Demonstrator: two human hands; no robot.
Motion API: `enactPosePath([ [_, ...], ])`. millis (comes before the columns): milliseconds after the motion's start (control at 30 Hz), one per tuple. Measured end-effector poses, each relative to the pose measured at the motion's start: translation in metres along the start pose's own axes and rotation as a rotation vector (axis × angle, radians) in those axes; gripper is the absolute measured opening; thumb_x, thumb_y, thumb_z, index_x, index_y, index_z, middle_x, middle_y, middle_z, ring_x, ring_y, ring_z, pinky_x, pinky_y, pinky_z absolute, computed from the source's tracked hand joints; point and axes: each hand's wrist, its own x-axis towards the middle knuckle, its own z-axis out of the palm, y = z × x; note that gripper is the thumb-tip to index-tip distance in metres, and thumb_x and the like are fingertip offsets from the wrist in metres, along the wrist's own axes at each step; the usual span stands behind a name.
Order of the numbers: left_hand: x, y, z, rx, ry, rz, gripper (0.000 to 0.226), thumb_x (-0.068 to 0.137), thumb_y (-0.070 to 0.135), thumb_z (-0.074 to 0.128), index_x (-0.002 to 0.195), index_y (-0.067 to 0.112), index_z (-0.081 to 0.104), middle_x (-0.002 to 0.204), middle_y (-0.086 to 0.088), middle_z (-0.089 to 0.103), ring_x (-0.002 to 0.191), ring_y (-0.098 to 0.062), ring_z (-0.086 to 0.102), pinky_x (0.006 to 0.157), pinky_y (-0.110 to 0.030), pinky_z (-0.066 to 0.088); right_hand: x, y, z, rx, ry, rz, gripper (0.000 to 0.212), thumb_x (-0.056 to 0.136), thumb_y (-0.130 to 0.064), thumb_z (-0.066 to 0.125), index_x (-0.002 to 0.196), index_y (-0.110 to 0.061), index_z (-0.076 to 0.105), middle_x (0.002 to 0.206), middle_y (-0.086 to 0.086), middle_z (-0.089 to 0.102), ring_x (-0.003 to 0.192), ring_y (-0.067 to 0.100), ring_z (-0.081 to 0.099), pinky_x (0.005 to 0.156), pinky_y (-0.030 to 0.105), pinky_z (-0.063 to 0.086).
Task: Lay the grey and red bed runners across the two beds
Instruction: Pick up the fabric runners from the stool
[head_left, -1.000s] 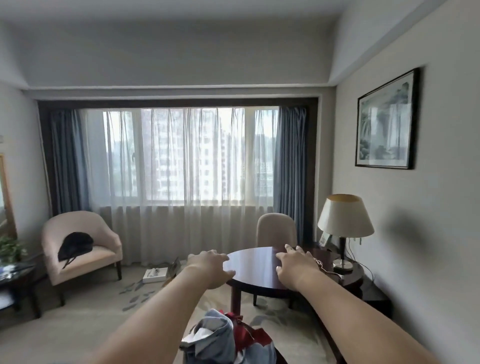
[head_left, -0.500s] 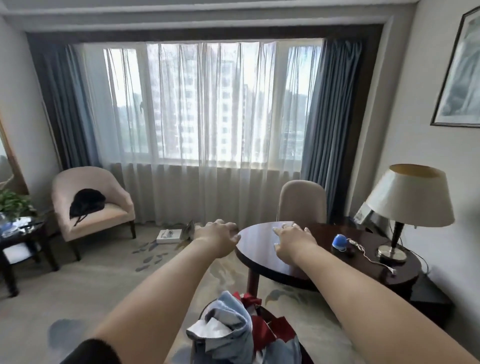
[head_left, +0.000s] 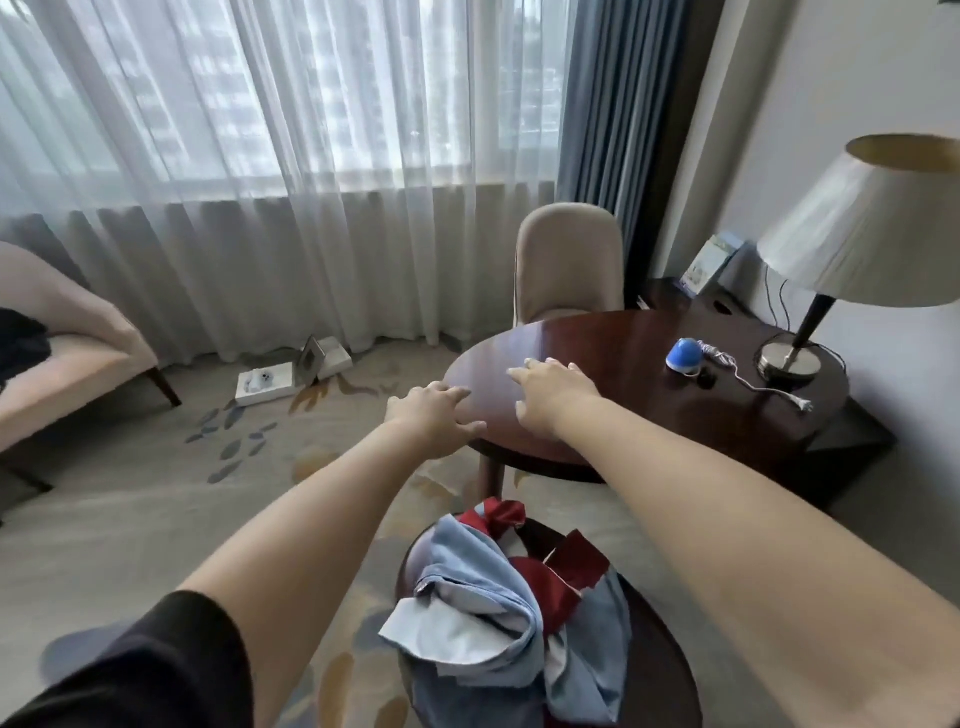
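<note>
step: judging from this, the pickup hasn't started, since the runners aren't in anyone's grip and no bed is in view
left hand (head_left: 434, 418): stretched out front, fingers loose and a bit spread, holding nothing; sits over the near rim of the table (head_left: 623, 353), can't tell if it touches
right hand (head_left: 553, 392): same deal, fingers splayed and empty, over the tabletop just beside the left one
runners (head_left: 498, 613): way closer to the body than the hands, dumped in a heap on a dark round stand (head_left: 660, 670) at the bottom of the view, between the two forearms
how they look: grey-blue cloth mostly on top and to the left, with a paler underside flipped out at the front; red poking out at the back and right. All crumpled and wound together, no clean fold or hem showing
how I'd do it: bring both hands back down to the heap, hunt for one long edge rather than grabbing a fistful, then lift high so the cloth shakes out and doesn't drag on the carpet
watch out: they're tangled enough that I can't tell where one runner ends, so tease them apart before walking off
handling: looks thin and floppy, so it'll probably slide and need smoothing once it's on a bed
</note>
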Motion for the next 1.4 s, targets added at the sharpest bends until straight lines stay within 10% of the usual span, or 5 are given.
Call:
enactPosePath([
  [367, 0.075, 0.021, 0.191, -0.049, -0.410, 0.086, 0.080, 0.079, 0.079, 0.054, 0.150, 0.048, 0.035, 0.152, 0.001, 0.044, 0.138, -0.029, 0.045, 0.108, -0.054, 0.043, 0.046, 0.027, 0.178, 0.124, -0.366, 0.071, 0.067, 0.094, -0.036, 0.059, 0.155, -0.027, 0.032, 0.164, 0.008, 0.023, 0.148, 0.034, 0.027, 0.119, 0.051, 0.027],
  [767, 0.052, 0.010, 0.399, -0.023, -0.797, 0.169, 0.087, 0.090, 0.026, 0.056, 0.160, 0.047, 0.010, 0.169, -0.009, 0.010, 0.151, -0.036, 0.018, 0.110, -0.054, 0.042, 0.012, 0.027, 0.386, 0.317, -0.767, 0.225, 0.069, 0.089, -0.031, 0.067, 0.147, -0.019, 0.032, 0.138, 0.004, 0.041, 0.132, 0.031, 0.044, 0.102, 0.050, 0.046],
  [1167, 0.067, -0.001, 0.472, 0.153, -0.413, 0.251, 0.074, 0.087, 0.027, 0.069, 0.147, 0.037, 0.026, 0.170, -0.007, -0.022, 0.150, -0.039, 0.022, 0.087, -0.043, 0.051, 0.017, 0.014, 0.488, 0.456, -0.684, 0.456, 0.131, 0.078, -0.030, 0.079, 0.155, -0.020, -0.026, 0.165, 0.017, 0.005, 0.152, 0.036, 0.016, 0.123, 0.045, 0.024],
  [1300, 0.095, -0.008, 0.495, 0.311, -0.494, 0.464, 0.109, 0.090, 0.035, 0.068, 0.158, 0.040, -0.017, 0.172, -0.003, -0.005, 0.147, -0.034, 0.026, 0.093, -0.038, 0.044, 0.025, 0.015, 0.523, 0.430, -0.681, 0.446, 0.120, 0.080, -0.027, 0.080, 0.159, -0.015, -0.010, 0.168, 0.011, 0.002, 0.156, 0.029, 0.005, 0.124, 0.043, 0.022],
  [1400, 0.097, -0.005, 0.502, 0.360, -0.563, 0.500, 0.088, 0.090, 0.025, 0.067, 0.160, 0.031, 0.013, 0.153, -0.004, 0.038, 0.133, -0.029, 0.041, 0.096, -0.038, 0.042, 0.029, 0.016, 0.539, 0.430, -0.662, 0.415, 0.077, 0.084, -0.012, 0.073, 0.148, -0.017, 0.029, 0.151, 0.010, 0.041, 0.143, 0.029, 0.039, 0.111, 0.042, 0.042],
])
